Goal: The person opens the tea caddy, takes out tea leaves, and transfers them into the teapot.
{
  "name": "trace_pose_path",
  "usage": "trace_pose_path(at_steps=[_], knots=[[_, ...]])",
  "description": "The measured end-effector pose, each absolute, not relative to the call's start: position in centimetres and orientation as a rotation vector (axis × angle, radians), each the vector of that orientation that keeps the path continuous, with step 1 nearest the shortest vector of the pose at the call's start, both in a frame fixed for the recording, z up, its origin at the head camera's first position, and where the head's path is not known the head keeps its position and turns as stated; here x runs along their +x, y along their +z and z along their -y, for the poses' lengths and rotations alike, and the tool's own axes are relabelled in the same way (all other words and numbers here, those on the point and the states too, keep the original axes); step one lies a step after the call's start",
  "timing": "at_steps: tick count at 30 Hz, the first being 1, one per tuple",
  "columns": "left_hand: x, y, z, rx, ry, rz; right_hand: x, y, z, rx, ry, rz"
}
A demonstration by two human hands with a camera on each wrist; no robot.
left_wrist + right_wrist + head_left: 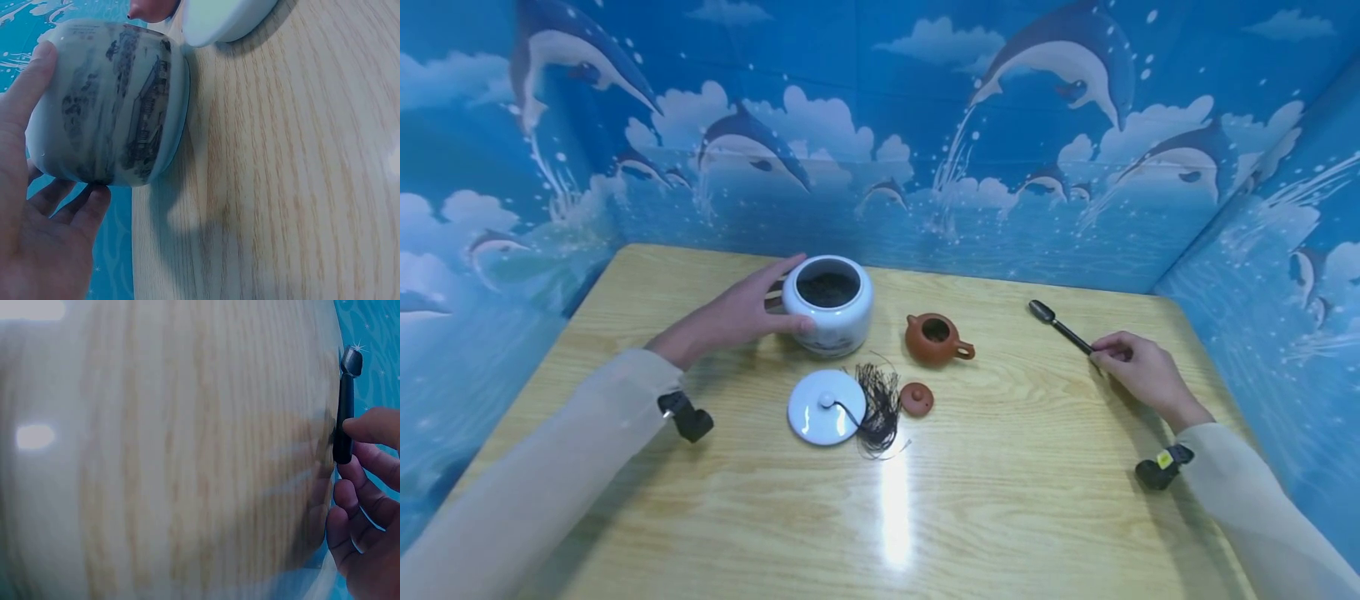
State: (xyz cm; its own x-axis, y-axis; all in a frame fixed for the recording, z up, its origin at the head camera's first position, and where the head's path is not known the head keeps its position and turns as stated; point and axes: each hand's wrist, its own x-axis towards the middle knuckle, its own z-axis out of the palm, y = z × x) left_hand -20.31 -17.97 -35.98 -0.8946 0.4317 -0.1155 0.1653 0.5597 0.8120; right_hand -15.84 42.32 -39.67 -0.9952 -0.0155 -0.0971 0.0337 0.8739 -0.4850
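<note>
A white porcelain jar with dark loose contents, likely tea leaves, stands at the table's far left. My left hand grips its side, thumb in front and fingers around the back; in the left wrist view the jar shows a painted landscape. At the right, my right hand pinches the handle end of a black tea scoop, its bowl pointing away toward the back left. Between the hands sits a small brown clay teapot, uncovered, its handle to the right. The right wrist view shows the scoop between thumb and fingers.
The jar's white lid lies in front of it, with a dark stringy tassel attached to its knob. Beside the tassel rests the teapot's clay lid. A dolphin-printed blue backdrop rises behind the wooden table.
</note>
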Motion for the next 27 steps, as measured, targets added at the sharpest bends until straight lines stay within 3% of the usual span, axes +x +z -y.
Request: trace_pose_path(at_steps=[27], knots=[[-20.0, -33.9, 17.9, 0.538, 1.254, -2.583, -17.0, -38.5, -39.1, -0.091, -0.932, -3.114]])
